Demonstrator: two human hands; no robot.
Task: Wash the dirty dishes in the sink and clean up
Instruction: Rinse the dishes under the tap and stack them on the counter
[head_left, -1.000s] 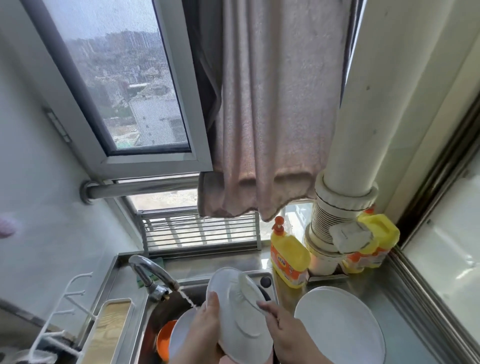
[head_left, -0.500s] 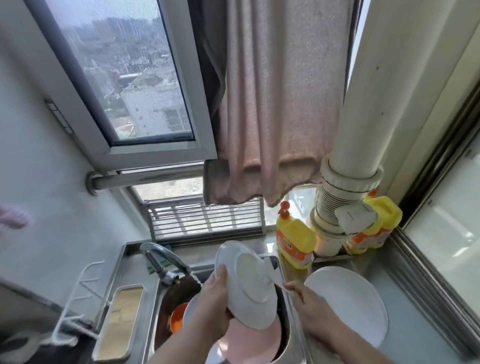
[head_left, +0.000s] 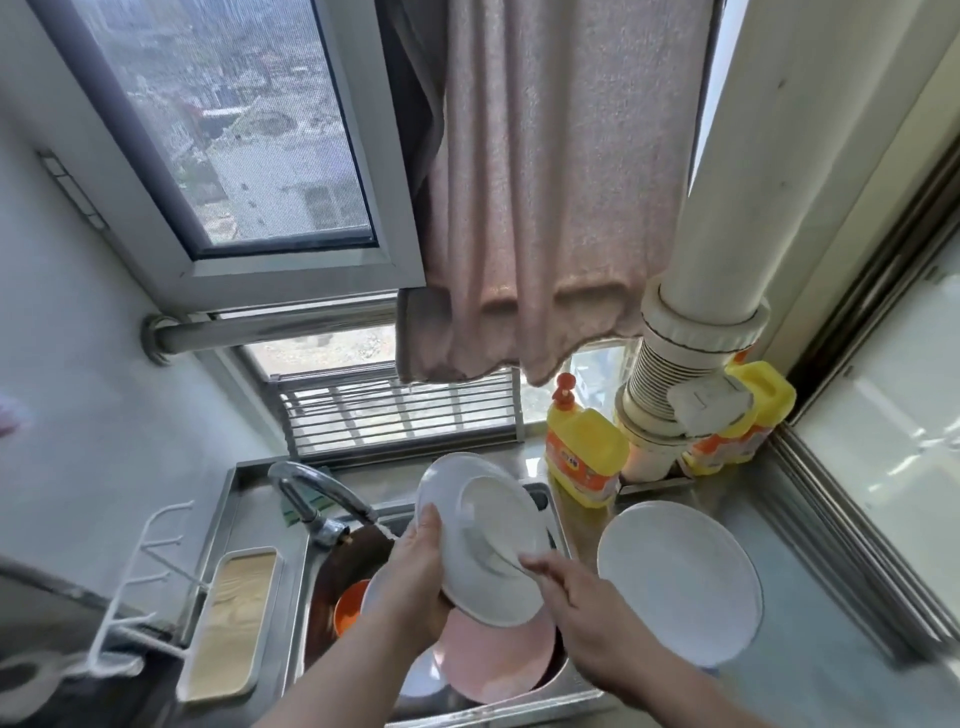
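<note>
White plate (head_left: 483, 540) gripped by left hand (head_left: 415, 587), right hand (head_left: 587, 618) returned, fingers loose.

A home kitchen, high up in a block of flats. Under the left hand (head_left: 415, 582) lies a steel sink (head_left: 311, 613) full of crockery, with a tap (head_left: 317, 488) just beyond that hand. Right of the right hand (head_left: 587, 613) a white plate (head_left: 680, 582) rests on the steel worktop (head_left: 831, 665). Beyond the hands stand yellow detergent bottles (head_left: 584, 457) beside a white drain pipe (head_left: 727, 218). Above them a pink curtain (head_left: 545, 197) hangs at a window (head_left: 234, 130) that looks over city rooftops far below.
</note>
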